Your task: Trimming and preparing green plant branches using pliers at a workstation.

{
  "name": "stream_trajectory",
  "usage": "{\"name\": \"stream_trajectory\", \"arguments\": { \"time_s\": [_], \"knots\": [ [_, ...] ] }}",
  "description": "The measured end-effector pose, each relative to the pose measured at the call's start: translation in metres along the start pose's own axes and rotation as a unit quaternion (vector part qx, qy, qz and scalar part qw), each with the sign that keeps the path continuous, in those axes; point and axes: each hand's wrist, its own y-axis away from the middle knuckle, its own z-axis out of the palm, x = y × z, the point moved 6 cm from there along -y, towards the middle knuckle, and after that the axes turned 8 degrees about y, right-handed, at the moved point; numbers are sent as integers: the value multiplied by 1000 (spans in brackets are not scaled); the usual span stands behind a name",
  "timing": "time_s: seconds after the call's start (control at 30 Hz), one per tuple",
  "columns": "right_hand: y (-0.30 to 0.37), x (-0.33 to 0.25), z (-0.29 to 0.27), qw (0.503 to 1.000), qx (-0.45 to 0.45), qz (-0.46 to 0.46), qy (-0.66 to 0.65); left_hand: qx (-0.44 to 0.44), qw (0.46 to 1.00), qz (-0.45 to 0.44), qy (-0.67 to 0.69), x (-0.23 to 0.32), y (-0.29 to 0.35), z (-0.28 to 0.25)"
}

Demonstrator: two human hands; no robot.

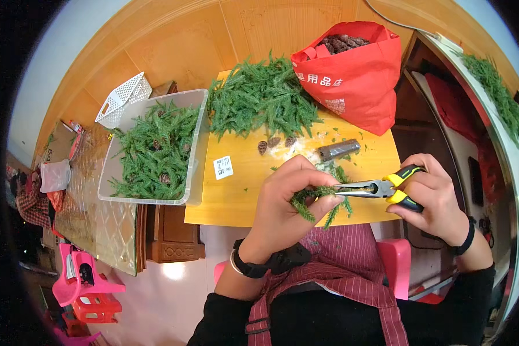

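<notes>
Left hand (285, 202) holds a green artificial pine sprig (303, 209), its grip narrow, near the desk's (236, 202) front edge; at three o'clock the right hand's (437, 193) grip is wrapped round needle-nose pliers (379, 188), their jaws beside the left fingertips (331, 200), so a slip could nip skin; loose pine cones (263, 147) at eleven and a dark roll (338, 150) at one stand before the sprig heap (259, 104) and red bag (363, 92); plastic bin (197, 144) at ten o'clock.

Panelled wooden wall (184, 43), shiny pale floor (150, 305)
</notes>
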Motion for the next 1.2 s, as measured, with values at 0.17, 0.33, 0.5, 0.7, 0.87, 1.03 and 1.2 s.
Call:
{"name": "stream_trajectory", "arguments": {
  "time_s": [0.17,0.33,0.5,0.7,0.87,1.03,1.2],
  "knots": [
    [-1,-1,7,1000,9,-15,5,9,1000,-9,15,-3,0,-4],
    [2,0,11,1000,18,-19,7,5,1000,-15,20,-5,1,-4],
    [3,2,11,999,19,-25,14,8,999,-25,22,-7,0,-3],
    [2,3,12,999,0,-21,32,17,999,-31,37,-11,1,-4],
    [-1,7,14,999,0,14,-53,22,999,-29,25,-8,-1,-3],
    [3,7,17,998,-8,24,-59,25,999,-18,16,-5,-1,-3],
    [4,6,17,998,-4,25,-53,30,999,-18,11,-3,1,-3]
  ]
}}
